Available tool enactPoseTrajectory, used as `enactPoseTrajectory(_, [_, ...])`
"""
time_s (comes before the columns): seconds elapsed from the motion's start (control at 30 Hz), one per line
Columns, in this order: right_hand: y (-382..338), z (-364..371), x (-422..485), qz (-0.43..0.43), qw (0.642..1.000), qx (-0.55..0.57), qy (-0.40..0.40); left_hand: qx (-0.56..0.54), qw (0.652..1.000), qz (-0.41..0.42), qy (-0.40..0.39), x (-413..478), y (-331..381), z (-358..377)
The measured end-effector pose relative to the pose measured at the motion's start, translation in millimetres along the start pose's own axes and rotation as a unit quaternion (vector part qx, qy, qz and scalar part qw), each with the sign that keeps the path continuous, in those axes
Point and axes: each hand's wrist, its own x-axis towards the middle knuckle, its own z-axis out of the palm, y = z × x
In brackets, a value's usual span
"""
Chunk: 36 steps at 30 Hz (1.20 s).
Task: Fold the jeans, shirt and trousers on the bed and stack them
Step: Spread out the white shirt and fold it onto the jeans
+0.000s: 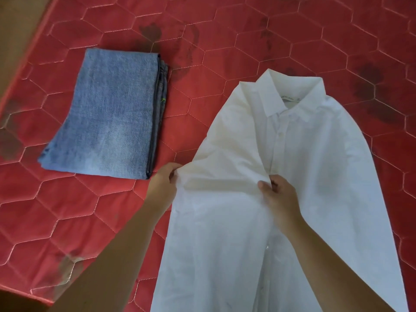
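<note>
The white shirt [292, 176] is laid face up on the red quilted bed [225, 52], collar at the far end and hem toward the person, so that its long axis runs straight away from the body along the button placket. A raised ridge of cloth is held across the shirt's left half: the left hand [162, 185] is pinched on the outer edge where the sleeve meets the side, and the right hand [279, 194] is pinched on the fabric just beside the placket, thumb over the top. Both hands are thus closed on the shirt, the left at its border and the right near its centre line, and the coming fold is judged to turn on carrying that left edge across toward the placket. The cloth is seen to be thin, soft and lightly creased, with a stiffer pointed collar and small pale buttons. The jeans [112, 122] are already folded into a thick blue denim rectangle, lying to the left of the shirt and well apart from it, nearer the left hand. The trousers are not seen in view. The bed cover is stitched in hexagons and marked with dark stains.
</note>
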Motion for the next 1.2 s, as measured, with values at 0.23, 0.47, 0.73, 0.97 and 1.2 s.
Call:
enactPoseTrajectory(0.23, [-9.5,-8.7,14.9,0.004,0.999,0.040,0.027,-0.012,0.999,0.022,0.039,-4.8,13.8,0.6])
enactPoseTrajectory(0.47, [-21.7,-3.7,20.7,-0.028,0.997,-0.007,-0.068,0.054,0.991,-0.005,0.125,-8.5,-1.1,-11.2])
enactPoseTrajectory(0.73, [-23.6,17.3,32.1,-0.035,0.989,-0.109,-0.099,0.129,0.988,0.026,0.079,-0.5,2.9,-6.9])
enactPoseTrajectory(0.97, [-50.8,48.5,51.2,-0.068,0.994,-0.059,-0.065,-0.054,0.974,-0.069,0.207,-26.3,21.5,-5.7])
enactPoseTrajectory(1.2, [-59.6,50.7,72.9,-0.107,0.989,-0.102,-0.002,-0.213,0.929,-0.191,0.237,-17.9,24.7,25.0])
